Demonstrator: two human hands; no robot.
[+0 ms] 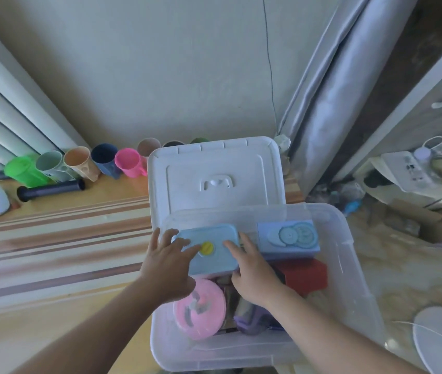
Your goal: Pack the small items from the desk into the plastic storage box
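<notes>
A wooden desk (52,238) with pale and brown stripes runs along a plain wall, with a grey curtain (335,90) hanging at the far right. A clear plastic storage box (349,265) sits at the desk's right end, its white lid (214,171) lying flat just behind it. Inside the box, at the far left, lies a light blue container (214,261) with a yellow button on top. The left hand (167,263) rests on its left side with fingers spread and nearly straight. The right hand (252,271) lies on its right edge, fingers straight on top and thumb at the near side. Just right of it sits a blue box (287,238), with a red box (306,273) nearer. A pink round lid (201,309) lies in the near left part. Along the far wall stand coloured cups (101,163), a black tube (50,190) lying before them.
</notes>
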